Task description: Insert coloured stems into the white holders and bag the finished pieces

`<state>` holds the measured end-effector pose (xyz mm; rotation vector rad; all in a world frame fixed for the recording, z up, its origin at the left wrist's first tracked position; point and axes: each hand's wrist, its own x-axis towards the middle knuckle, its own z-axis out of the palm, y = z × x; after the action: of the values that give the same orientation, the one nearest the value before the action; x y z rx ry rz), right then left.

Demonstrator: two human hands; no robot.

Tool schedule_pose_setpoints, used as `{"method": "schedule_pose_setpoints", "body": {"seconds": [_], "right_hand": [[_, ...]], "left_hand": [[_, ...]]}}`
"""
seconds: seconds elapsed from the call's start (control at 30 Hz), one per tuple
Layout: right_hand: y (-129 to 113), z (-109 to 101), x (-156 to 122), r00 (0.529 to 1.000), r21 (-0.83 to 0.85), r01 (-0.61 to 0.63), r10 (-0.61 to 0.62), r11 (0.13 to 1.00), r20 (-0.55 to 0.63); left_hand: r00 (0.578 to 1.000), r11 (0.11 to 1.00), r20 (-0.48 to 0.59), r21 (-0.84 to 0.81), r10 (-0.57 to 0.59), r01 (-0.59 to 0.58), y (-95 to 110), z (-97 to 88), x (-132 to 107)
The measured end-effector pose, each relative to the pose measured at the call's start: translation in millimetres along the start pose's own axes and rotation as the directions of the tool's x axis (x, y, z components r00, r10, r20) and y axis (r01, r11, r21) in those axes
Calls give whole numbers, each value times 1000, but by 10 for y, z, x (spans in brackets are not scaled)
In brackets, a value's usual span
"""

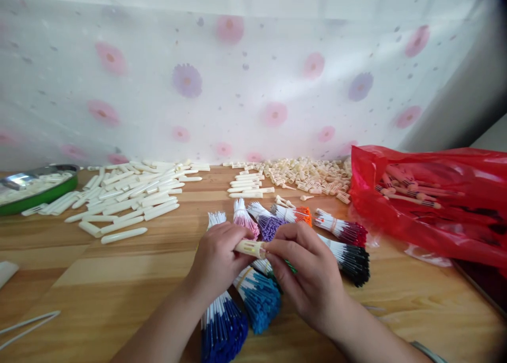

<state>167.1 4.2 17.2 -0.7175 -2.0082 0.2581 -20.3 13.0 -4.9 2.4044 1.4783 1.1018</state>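
- While the left hand point(216, 252) has its grip wrapped around a pale slotted tube point(251, 248), the right hand point(309, 270) has its grip pinched together at one end; anything thin between those fingertips is hidden.
- The tube is between the hands, above bundles of coloured sticks point(259, 298), and seems unfinished.
- Pieces point(412, 193) in the red bag point(366, 167) look put together.
- Judging by the loose tubes point(127, 194) and small slotted parts point(312, 175) on the table point(119, 278), much remains.
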Motion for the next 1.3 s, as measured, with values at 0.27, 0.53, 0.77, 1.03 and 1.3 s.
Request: {"method": "schedule_pose_setpoints", "body": {"seconds": [0.27,0.53,0.77,1.03,1.3], "right_hand": [[114,3,49,996,-16,-51,50,999,-76],[138,70,55,963,226,-262,268,938,4],[165,177,78,819,546,-526,561,652,118],[226,283,106,551,740,-656,765,150,333],[257,322,26,708,789,-554,650,267,277]], "left_hand": [[990,994,91,13,107,-108,54,-70,12],[992,972,40,196,123,-129,55,-59,16],[994,922,19,372,110,-109,44,-72,11],[997,861,73,508,-7,-31,125,-52,21],[991,840,81,540,-103,43,145,-83,28]]}}
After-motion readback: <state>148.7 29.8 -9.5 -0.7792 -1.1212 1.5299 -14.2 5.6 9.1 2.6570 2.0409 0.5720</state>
